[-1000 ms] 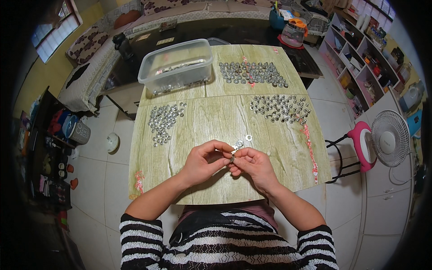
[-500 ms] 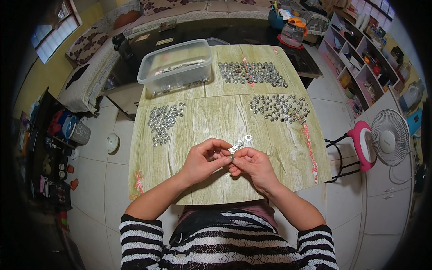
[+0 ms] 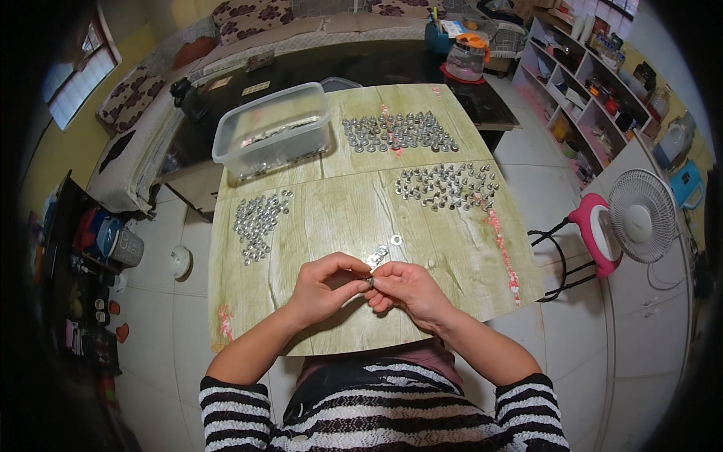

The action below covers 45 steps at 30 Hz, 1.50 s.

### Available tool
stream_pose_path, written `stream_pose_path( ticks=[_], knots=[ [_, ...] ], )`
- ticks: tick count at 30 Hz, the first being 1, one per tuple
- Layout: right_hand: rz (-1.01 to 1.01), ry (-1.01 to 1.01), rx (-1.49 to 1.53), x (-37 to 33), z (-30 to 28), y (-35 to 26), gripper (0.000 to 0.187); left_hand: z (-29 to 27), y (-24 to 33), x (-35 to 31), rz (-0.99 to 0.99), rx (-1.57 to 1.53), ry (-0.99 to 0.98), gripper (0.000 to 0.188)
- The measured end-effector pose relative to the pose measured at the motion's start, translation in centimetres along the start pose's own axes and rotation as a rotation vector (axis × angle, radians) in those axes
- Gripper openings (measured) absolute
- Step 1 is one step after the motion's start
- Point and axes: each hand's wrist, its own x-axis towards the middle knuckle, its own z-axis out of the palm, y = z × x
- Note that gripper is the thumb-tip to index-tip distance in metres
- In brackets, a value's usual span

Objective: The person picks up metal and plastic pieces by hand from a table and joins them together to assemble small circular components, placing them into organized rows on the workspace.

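My left hand (image 3: 322, 288) and my right hand (image 3: 410, 292) meet over the near middle of the table. Their thumbs and fingertips pinch one small dark metal piece (image 3: 370, 282), probably a screw, mostly covered by the fingers. Just beyond the fingertips lie a few overlapping flat washers (image 3: 381, 251), and a single washer (image 3: 396, 240) rests a little farther off. To the left spreads a group of small silver nuts (image 3: 260, 224). Several short screws (image 3: 447, 187) stand at the right, and behind them are rows of screws with washers fitted (image 3: 399, 133).
A clear plastic tub (image 3: 275, 151) with metal parts inside stands at the table's far left. The wood-patterned tabletop (image 3: 331, 203) has peeling red-white patches. On the right are a pink-and-white fan (image 3: 636, 218) and open shelves (image 3: 580, 87). A dark table (image 3: 316, 60) adjoins the far side.
The whole view has shifted slightly, so the table and parts sit a little lower and farther left. Both hands keep pinching the small piece; the fingers have moved only a little.
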Motion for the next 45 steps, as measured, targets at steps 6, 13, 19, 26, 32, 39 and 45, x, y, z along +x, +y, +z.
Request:
stream_pose_path(
  ticks=[6,13,19,26,32,39,45],
  knots=[
    [0.002,-0.047,-0.026,-0.1,0.1,0.3,0.019,0.1,0.0,0.0,-0.004,0.018,-0.003,0.016],
    [-0.044,-0.056,-0.084,-0.1,0.2,0.7,0.022,0.5,0.2,-0.1,-0.015,-0.029,-0.03,0.016],
    [-0.1,-0.015,-0.144,-0.3,0.3,0.2,0.025,0.7,1.2,0.4,-0.064,-0.136,-0.034,0.017],
    [-0.309,0.093,-0.792,-2.6,-0.7,-1.8,0.012,-0.5,2.8,6.8,-0.083,0.189,-0.018,0.019],
    [-0.496,0.12,-0.901,-3.1,-1.4,-0.9,0.01,0.2,0.0,17.1,0.066,0.391,-0.093,0.019],
    [-0.639,0.106,-0.951,-2.9,-2.0,-0.1,0.008,2.1,-3.5,24.7,0.093,0.51,-0.075,0.019],
    [-0.664,0.084,-0.952,-3.1,-2.0,-0.4,0.008,3.0,-5.2,27.2,0.104,0.687,-0.158,0.017]
  ],
)
